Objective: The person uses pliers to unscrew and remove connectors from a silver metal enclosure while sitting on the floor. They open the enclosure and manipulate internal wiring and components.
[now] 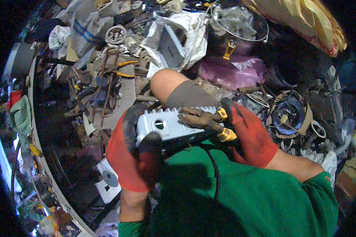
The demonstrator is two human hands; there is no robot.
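Note:
My left hand (pixel 127 152), in a red glove with blackened fingers, is closed on the left end of a grey metal housing (pixel 168 123). The housing has short fins along its far edge and a round hole near the left end. A pair of pliers (pixel 199 118) with a worn brown head and yellow handle parts lies across the housing's right half. My right hand (pixel 251 134), gloved alike, is closed round the handles, which are mostly hidden. Whether its fingers also touch the housing I cannot tell.
Beyond my bare knee, a white sack (pixel 195 33) holds another grey finned housing (pixel 172 47). A bucket (pixel 241 27) with clear plastic stands right of it. Scrap and yellow-handled tools (pixel 125 69) cover the ground at left. A coil (pixel 286 114) lies at right.

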